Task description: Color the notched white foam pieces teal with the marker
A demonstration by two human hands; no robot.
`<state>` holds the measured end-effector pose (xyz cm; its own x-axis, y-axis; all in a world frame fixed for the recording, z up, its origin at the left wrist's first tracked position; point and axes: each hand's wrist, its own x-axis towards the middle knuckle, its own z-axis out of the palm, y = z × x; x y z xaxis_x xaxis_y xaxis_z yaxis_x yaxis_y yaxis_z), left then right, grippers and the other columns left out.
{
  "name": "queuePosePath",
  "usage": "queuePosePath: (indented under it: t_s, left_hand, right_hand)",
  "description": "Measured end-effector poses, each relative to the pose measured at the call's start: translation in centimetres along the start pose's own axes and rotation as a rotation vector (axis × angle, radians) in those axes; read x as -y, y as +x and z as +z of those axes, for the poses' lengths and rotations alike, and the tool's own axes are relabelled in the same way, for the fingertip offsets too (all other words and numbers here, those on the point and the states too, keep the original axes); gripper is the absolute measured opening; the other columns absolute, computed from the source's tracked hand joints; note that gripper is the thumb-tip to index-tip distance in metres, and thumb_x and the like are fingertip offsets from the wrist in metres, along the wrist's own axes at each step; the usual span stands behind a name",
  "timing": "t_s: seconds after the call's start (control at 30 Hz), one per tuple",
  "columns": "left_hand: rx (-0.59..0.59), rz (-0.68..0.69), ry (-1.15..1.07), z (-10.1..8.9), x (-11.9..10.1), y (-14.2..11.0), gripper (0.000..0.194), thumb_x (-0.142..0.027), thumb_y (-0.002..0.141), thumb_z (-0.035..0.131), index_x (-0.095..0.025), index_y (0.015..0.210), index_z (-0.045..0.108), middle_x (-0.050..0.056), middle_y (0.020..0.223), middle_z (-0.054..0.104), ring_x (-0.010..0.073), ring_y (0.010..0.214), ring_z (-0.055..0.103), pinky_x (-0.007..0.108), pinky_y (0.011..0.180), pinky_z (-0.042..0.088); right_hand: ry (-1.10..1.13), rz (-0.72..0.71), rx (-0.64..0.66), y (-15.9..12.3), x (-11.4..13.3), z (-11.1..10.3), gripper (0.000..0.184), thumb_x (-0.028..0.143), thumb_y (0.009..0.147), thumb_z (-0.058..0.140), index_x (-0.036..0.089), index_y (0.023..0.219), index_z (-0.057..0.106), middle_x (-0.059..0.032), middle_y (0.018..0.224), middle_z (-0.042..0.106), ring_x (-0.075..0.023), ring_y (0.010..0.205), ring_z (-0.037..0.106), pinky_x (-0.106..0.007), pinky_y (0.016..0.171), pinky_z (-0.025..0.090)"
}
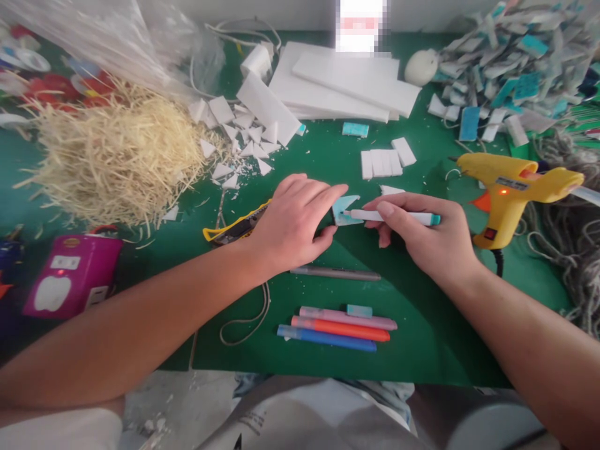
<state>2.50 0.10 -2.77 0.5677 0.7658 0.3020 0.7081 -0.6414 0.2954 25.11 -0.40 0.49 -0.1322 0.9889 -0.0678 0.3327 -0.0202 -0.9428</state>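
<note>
A: Nice counter [435, 344]! Mind going left to right?

B: Sure. Starting with a purple box [70, 275] at the near left, small red light glowing on top. Just beyond, a big messy heap of pale straw [117, 159]. Then, a bit right of that, a scatter of white scraps [221, 111], lots of little triangles. Nearer again, a yellow-edged utility knife [234, 229], partly hidden by the left hand [300, 219].

A: Tight or loose, that left grip?

B: Nearly closed. Thumb and forefinger a little apart, with the left edge of a small notched piece [344, 204], tinted light blue, caught in between. Can't tell how firmly. Lying mid-counter, right between the two hands.

A: And on the near side?

B: Blue marker [328, 338], orange marker [342, 328] and pink marker [349, 317] side by side, teal cap [359, 311] right by the pink one. Grey pen [344, 273] a little farther in. White sheets [328, 94] stacked way over at the far side.

A: Right grip?

B: Right hand [435, 244] closed, pen-style, around a white marker [412, 217], tip on the notched piece. Farther right, a yellow glue gun [497, 169], light on, then tangled grey yarn [572, 262].
</note>
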Motion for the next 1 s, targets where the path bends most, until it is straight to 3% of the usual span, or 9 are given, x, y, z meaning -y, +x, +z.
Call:
queuePosePath:
  t_s: [0.23, 0.4, 1.0]
  left_hand:
    - [-0.016, 0.023, 0.010, 0.08, 0.09, -0.04, 0.048, -0.023, 0.099, 0.050, -0.009, 0.144, 0.058, 0.016, 0.126, 0.071, 0.0311, 0.118, 0.065, 0.054, 0.114, 0.045]
    - [0.007, 0.006, 0.007, 0.02, 0.00, 0.02, 0.049, -0.022, 0.097, 0.051, -0.009, 0.144, 0.058, 0.017, 0.126, 0.071, 0.0327, 0.118, 0.064, 0.057, 0.113, 0.045]
    - [-0.015, 0.025, 0.016, 0.08, 0.09, -0.03, 0.048, -0.021, 0.098, 0.051, -0.008, 0.143, 0.058, 0.017, 0.126, 0.071, 0.0322, 0.117, 0.065, 0.055, 0.112, 0.046]
  right_hand:
    - [-0.020, 0.014, 0.019, -0.12, 0.08, -0.07, 0.024, 0.040, 0.090, 0.080, 0.025, 0.072, 0.079, -0.0002, 0.060, 0.069, -0.0144, 0.050, 0.059, -0.031, 0.053, 0.053]
    - [-0.034, -0.004, -0.004, -0.21, 0.03, 0.05, 0.022, 0.044, 0.089, 0.081, 0.024, 0.082, 0.081, -0.0007, 0.067, 0.073, -0.0134, 0.050, 0.059, -0.030, 0.052, 0.053]
    - [-0.031, -0.029, -0.005, -0.10, -0.18, 0.04, 0.018, 0.040, 0.090, 0.080, 0.024, 0.082, 0.081, 0.0005, 0.065, 0.069, -0.0133, 0.051, 0.059, -0.030, 0.053, 0.052]
